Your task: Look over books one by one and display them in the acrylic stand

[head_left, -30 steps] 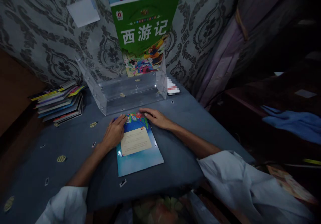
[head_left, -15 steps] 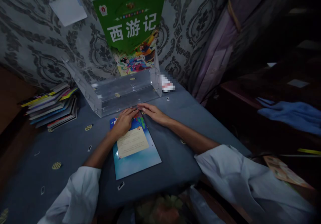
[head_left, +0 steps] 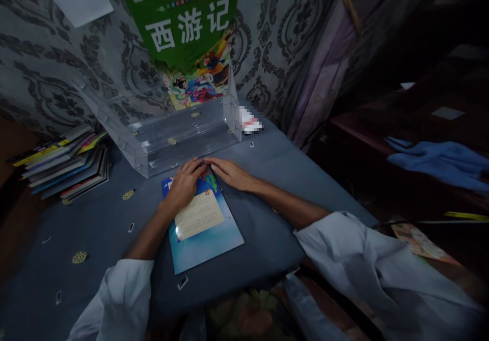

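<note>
A thin blue book (head_left: pixel 208 252) with a cream text panel lies flat on the dark cloth-covered table. Across its far left part rests my left hand (head_left: pixel 185 183), palm down with fingers stretched out. My right hand (head_left: pixel 231 174) reaches in at the book's far right corner, fingers extended and their tips close to the left hand's. Neither hand grips anything that I can see. Just beyond the fingertips stands a clear acrylic rack (head_left: pixel 183 150). A green book (head_left: pixel 189 40) with large white Chinese characters and colourful figures stands upright behind it.
A stack of books (head_left: pixel 69 165) sits on the table's left side. A blurred white and red item (head_left: pixel 250 120) lies right of the rack. Patterned wallpaper and a purple curtain (head_left: pixel 321 71) close off the back. Blue cloth (head_left: pixel 439 163) lies on a dark surface at right.
The view has shifted, so the rack, green book and stack appear farther left and slightly higher or lower. Both hands stay at the blue book's far edge, with little movement.
</note>
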{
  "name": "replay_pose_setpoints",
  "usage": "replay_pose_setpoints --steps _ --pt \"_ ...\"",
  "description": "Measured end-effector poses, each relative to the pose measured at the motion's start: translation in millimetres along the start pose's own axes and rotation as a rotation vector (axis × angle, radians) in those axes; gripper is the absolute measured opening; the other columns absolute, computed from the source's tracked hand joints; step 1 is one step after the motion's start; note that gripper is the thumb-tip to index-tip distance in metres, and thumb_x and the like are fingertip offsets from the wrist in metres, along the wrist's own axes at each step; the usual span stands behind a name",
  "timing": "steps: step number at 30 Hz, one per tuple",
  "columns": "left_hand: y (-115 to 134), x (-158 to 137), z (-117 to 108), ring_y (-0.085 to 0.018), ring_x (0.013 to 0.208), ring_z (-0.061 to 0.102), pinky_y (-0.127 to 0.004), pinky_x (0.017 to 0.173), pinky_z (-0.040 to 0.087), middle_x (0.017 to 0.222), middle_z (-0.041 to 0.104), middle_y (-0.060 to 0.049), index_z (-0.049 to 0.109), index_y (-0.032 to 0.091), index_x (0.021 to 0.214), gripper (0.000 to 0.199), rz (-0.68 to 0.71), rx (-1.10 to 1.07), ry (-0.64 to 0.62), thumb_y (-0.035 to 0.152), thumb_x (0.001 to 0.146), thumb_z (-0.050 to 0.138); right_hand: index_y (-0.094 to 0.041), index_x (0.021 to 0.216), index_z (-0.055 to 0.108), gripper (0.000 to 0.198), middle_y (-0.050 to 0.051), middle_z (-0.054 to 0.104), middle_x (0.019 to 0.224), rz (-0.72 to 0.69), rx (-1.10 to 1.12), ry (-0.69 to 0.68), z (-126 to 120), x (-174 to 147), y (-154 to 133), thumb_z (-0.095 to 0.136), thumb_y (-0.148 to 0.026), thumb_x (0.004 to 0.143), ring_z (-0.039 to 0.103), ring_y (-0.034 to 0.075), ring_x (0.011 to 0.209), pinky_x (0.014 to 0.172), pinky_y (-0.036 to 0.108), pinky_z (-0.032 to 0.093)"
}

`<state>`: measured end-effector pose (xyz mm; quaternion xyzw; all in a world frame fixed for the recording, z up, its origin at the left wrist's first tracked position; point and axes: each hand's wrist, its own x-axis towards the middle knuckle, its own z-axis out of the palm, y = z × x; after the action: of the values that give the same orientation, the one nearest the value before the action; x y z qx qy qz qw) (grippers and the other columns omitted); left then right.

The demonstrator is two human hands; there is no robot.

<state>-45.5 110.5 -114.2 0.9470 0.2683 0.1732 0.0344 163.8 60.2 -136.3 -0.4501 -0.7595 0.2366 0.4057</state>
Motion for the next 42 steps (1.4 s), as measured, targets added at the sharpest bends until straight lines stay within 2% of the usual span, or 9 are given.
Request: replay_pose_setpoints --steps 5,11,20,27,34,42 --pt "3 0 -4 -0.026 0.129 0.054 -0.048 0.108 0.043 0.133 0.064 -0.012 0.062 0.019 0.132 0.044 0.049 -0.020 0.004 0.009 0.097 0.039 -0.021 0.139 0.055 0.042 0.010 0.063 0.137 -0.024 -0.091 -0.003 0 -1 2 0.033 -0.032 0.105 0.056 0.024 0.129 0.112 0.048 0.044" --pt "4 1 -5 -0.026 0.121 0.059 -0.046 0.103 0.044 0.130 0.066 -0.014 0.062 0.017 0.132 0.042 0.061 0.013 -0.014 0.010 0.098 0.039 -0.021 0.137 0.057 0.041 0.011 0.066 0.132 -0.031 -0.101 -0.008 -4 2 6 0.033 -0.029 0.105 0.058 0.024 0.124 0.107 0.049 0.047" --pt "7 0 -8 -0.025 0.115 0.061 -0.046 0.100 0.046 0.127 0.068 -0.011 0.065 0.022 0.131 0.044 0.135 -0.009 -0.018 0.009 0.098 0.039 -0.020 0.135 0.059 0.040 0.010 0.068 0.127 -0.031 -0.113 -0.015 -4 4 10 0.035 -0.027 0.104 0.059 0.023 0.121 0.105 0.047 0.048" --pt "6 -1 -10 -0.026 0.116 0.062 -0.048 0.098 0.048 0.133 0.066 -0.011 0.063 0.025 0.134 0.047 0.122 0.033 -0.082 0.008 0.095 0.041 -0.022 0.135 0.060 0.040 0.010 0.068 0.127 -0.038 -0.113 -0.031 -4 5 13 0.036 -0.024 0.103 0.059 0.023 0.120 0.104 0.047 0.048" --pt "10 -8 -13 -0.025 0.126 0.058 -0.048 0.103 0.047 0.134 0.065 -0.010 0.061 0.028 0.136 0.049 0.212 -0.054 -0.091 0.008 0.096 0.042 -0.019 0.134 0.060 0.040 0.011 0.069 0.123 -0.045 -0.129 -0.034 -3 4 12 0.037 -0.023 0.102 0.060 0.023 0.117 0.102 0.044 0.049" --pt "17 -15 -14 -0.026 0.131 0.054 -0.051 0.109 0.043 0.134 0.065 -0.009 0.060 0.029 0.137 0.046 0.201 -0.053 -0.121 0.012 0.097 0.044 -0.020 0.135 0.059 0.040 0.010 0.068 0.124 -0.050 -0.147 -0.056 -4 4 11 0.043 -0.023 0.099 0.060 0.025 0.117 0.101 0.045 0.048"
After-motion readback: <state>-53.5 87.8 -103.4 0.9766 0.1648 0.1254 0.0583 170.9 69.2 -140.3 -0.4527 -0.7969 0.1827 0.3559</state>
